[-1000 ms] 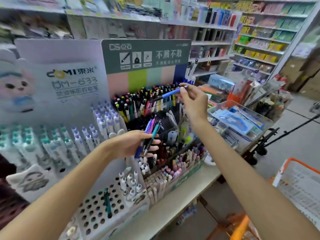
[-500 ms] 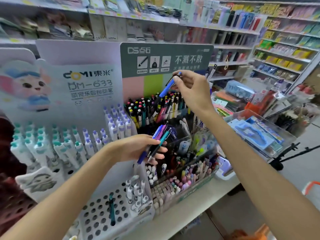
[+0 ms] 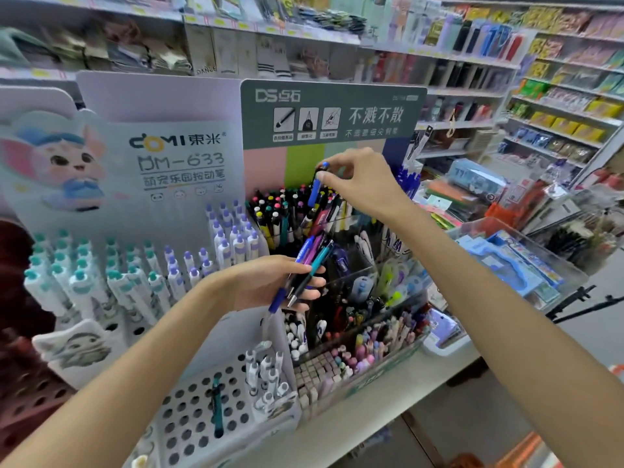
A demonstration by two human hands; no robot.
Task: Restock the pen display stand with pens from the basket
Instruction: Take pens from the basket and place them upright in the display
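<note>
Your right hand (image 3: 363, 184) pinches a blue pen (image 3: 316, 187) over the stand (image 3: 332, 111) (left hand (image 3: 270, 282) grips spares (image 3: 309, 261)); seat it tip-down.

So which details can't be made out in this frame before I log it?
- Blue pen tip, head view: hidden among the pens in the stand; seated or not, cannot tell.
- Pen bundle count: the pens overlap in the left hand.
- Basket: cut off by the bottom edge, contents unseen.
- Right hand fingertips: blurred.
- Shelf labels: too small and blurred.
</note>
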